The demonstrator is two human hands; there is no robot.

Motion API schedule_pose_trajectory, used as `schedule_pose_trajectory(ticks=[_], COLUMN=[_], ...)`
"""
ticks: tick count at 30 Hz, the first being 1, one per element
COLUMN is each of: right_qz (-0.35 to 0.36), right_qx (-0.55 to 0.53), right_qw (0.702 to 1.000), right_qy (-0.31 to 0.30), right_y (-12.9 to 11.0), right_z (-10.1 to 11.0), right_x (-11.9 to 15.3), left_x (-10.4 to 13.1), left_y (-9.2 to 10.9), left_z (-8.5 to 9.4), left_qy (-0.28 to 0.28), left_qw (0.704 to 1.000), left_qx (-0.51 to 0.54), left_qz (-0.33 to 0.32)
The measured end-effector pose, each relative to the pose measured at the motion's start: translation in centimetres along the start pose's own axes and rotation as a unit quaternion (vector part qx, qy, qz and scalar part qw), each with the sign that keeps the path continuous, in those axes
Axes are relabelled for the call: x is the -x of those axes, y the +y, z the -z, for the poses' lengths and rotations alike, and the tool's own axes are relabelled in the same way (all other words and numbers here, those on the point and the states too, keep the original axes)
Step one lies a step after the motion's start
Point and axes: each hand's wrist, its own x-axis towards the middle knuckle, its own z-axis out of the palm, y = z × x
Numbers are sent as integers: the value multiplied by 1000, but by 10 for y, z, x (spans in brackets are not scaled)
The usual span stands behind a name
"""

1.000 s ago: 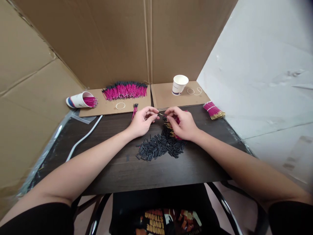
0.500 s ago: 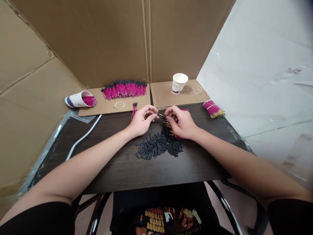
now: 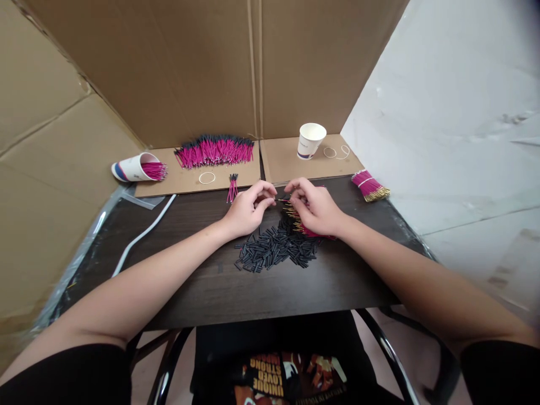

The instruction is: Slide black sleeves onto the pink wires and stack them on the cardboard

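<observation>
My left hand (image 3: 250,209) is closed in a pinch, its fingertips at one end of a small black tube (image 3: 280,199). Facing it, my right hand (image 3: 317,208) pinches a thin wire, mostly hidden by the fingers, whose end meets the tube in the narrow gap between both hands. Under my right palm lie loose magenta wires with gold tips (image 3: 298,225), partly covered. Just below the hands spreads a heap of short black tubes (image 3: 270,248). Left of my left hand is a small group of magenta wires with black ends (image 3: 233,188).
A large row of black-ended magenta wires (image 3: 215,152) lies on cardboard at the back. A paper cup (image 3: 130,168) holding wires lies tipped at left; another cup (image 3: 310,143) stands upright. A banded wire bundle (image 3: 369,185) sits at right. A white cord (image 3: 141,236) crosses the left side.
The gold wire tip that showed between my hands now appears dark, with the black tube at it. My hands have barely moved; the view has shifted slightly.
</observation>
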Motion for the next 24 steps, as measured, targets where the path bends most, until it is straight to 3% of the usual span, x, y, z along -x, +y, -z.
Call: schedule_pose_trajectory(ticks=[13, 24], right_qz=[36, 23], right_qx=[0, 3], right_qw=[999, 1000], right_qy=[-7, -16], right_y=[0, -3], right_z=[-4, -3], right_x=[1, 1], left_x=[1, 1], left_y=[10, 10], left_z=[0, 1], left_qy=[-32, -35], left_qw=[998, 999], left_qx=[-47, -38], left_qz=[-20, -11])
